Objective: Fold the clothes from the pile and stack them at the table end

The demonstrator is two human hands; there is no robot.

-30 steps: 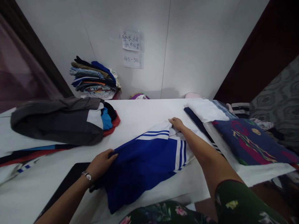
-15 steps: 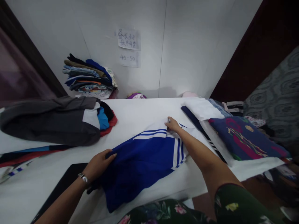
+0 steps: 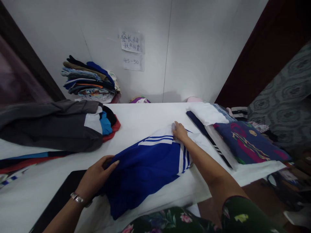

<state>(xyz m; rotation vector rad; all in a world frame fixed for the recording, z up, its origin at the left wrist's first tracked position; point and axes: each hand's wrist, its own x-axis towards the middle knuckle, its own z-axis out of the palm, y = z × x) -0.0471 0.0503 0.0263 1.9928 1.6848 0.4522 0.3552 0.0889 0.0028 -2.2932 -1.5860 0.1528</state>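
A blue jacket with white panels and blue-and-white stripes lies half-spread on the white table, its folds running toward me. My left hand, with a metal watch on the wrist, is closed on the jacket's left edge, thumb on top and fingers partly hidden by the cloth. At the far side, my right hand pinches the white part near the striped band. The ends of its fingers are partly out of sight. A black flat item lies under my left forearm.
A dark grey garment lies at left over red and blue clothes. A stack of folded clothes stands behind it. To the right are a folded white garment and a patterned purple-blue one. Paper signs hang on the wall.
My left hand has shifted slightly left and toward me, still at the jacket's edge. My right hand keeps its pinch on the white part. The whole view has turned slightly.
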